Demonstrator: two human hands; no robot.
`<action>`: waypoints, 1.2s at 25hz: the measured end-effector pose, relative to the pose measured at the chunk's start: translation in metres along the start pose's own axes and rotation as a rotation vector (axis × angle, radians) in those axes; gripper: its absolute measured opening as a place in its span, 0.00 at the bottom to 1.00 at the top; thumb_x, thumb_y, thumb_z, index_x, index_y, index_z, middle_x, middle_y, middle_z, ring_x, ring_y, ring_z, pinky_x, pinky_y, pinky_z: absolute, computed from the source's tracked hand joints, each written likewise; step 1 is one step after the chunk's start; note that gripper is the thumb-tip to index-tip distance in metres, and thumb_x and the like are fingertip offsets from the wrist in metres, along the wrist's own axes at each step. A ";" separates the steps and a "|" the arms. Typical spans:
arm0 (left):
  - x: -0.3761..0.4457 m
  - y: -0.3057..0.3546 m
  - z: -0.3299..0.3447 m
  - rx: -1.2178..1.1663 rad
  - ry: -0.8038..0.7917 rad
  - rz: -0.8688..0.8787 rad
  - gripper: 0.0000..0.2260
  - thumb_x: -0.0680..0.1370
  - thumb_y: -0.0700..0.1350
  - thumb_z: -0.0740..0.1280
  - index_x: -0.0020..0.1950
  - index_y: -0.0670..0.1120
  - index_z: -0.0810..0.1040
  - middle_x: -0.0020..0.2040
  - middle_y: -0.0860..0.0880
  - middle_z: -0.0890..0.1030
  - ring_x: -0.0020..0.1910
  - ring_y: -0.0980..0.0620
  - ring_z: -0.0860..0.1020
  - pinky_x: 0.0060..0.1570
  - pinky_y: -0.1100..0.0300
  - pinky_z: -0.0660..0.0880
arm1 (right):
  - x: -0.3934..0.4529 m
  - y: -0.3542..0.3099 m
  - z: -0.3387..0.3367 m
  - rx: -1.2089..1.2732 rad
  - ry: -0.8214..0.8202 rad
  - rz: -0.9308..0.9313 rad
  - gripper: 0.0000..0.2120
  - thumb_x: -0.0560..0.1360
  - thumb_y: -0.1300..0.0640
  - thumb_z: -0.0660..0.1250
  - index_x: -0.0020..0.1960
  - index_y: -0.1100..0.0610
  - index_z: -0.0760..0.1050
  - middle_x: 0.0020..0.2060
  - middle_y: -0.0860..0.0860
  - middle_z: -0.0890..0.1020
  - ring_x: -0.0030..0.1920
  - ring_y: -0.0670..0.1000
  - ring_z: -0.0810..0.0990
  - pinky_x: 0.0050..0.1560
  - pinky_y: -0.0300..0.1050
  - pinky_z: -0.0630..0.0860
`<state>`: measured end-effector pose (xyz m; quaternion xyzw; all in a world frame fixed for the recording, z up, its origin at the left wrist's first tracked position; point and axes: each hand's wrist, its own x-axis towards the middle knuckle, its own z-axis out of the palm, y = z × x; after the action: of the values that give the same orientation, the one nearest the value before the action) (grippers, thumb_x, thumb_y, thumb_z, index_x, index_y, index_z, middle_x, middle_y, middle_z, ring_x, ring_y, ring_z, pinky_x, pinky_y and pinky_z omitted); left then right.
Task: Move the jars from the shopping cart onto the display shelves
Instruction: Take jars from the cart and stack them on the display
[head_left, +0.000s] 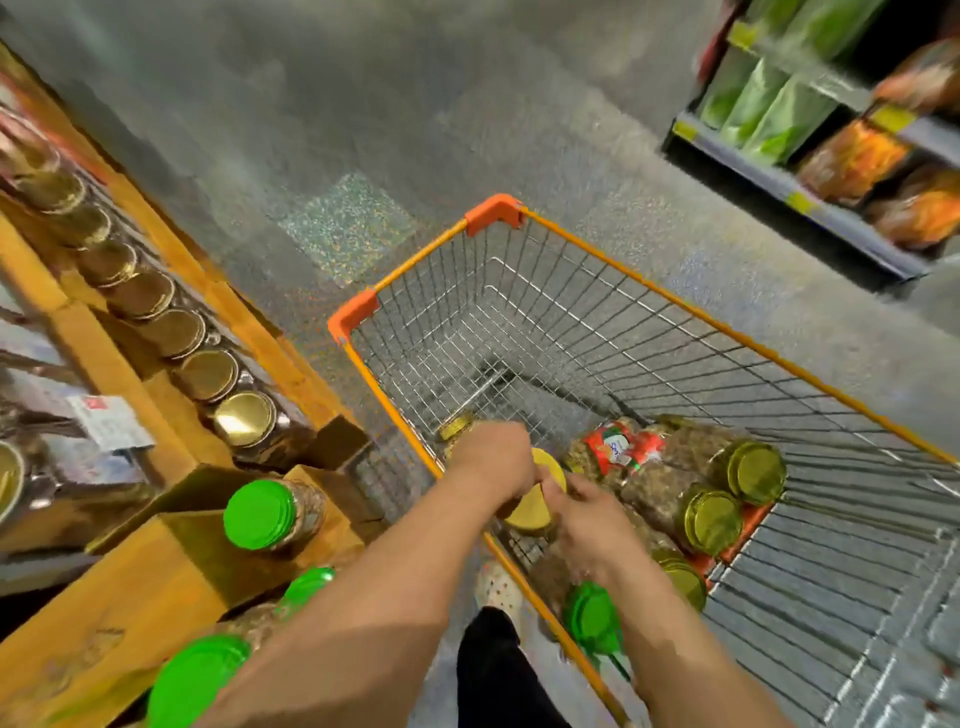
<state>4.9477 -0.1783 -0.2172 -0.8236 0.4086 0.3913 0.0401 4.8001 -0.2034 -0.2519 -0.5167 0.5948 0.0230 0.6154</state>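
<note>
Both hands on one yellow-lidded jar (535, 499) in the cart (675, 306): left hand (493, 462) curled over it, right hand (582, 519) pinching the lid; glass, crowded neighbours; easy to clip the orange rim lifting out, or slip if held only by the lid.

Dim, grainy wide-angle view, edges smeared and warped.

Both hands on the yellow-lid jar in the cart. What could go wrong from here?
1. Both hands, left hand and right hand, meet at the yellow-lid jar near its lid; a lid-only hold might slip.
2. The jar sits close to the cart's orange rim and could clip it on the way out.
3. The neighbouring gold-lid jars lie on their sides and may roll once it leaves.
</note>
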 end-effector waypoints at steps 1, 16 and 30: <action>-0.018 -0.003 -0.015 -0.044 0.081 0.013 0.20 0.75 0.58 0.69 0.56 0.42 0.80 0.55 0.42 0.82 0.56 0.40 0.80 0.49 0.53 0.76 | -0.012 -0.016 -0.001 -0.018 0.008 -0.057 0.20 0.73 0.40 0.70 0.61 0.49 0.79 0.30 0.38 0.76 0.27 0.36 0.72 0.26 0.30 0.68; -0.355 -0.249 -0.064 -0.591 1.034 -0.293 0.20 0.72 0.63 0.71 0.56 0.51 0.84 0.50 0.47 0.85 0.53 0.43 0.81 0.48 0.53 0.76 | -0.298 -0.123 0.227 -0.618 -0.120 -0.962 0.44 0.61 0.31 0.72 0.72 0.46 0.64 0.59 0.50 0.80 0.59 0.54 0.78 0.55 0.45 0.73; -0.463 -0.439 0.047 -1.228 1.119 -0.669 0.04 0.74 0.47 0.74 0.44 0.47 0.85 0.34 0.48 0.85 0.34 0.49 0.84 0.41 0.50 0.82 | -0.353 -0.092 0.469 -1.244 -0.600 -1.329 0.48 0.56 0.34 0.78 0.69 0.47 0.62 0.60 0.47 0.78 0.57 0.50 0.78 0.49 0.46 0.77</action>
<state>5.0614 0.4275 -0.0475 -0.8463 -0.1744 0.0501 -0.5009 5.0885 0.2720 -0.0421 -0.9554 -0.1211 0.1121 0.2448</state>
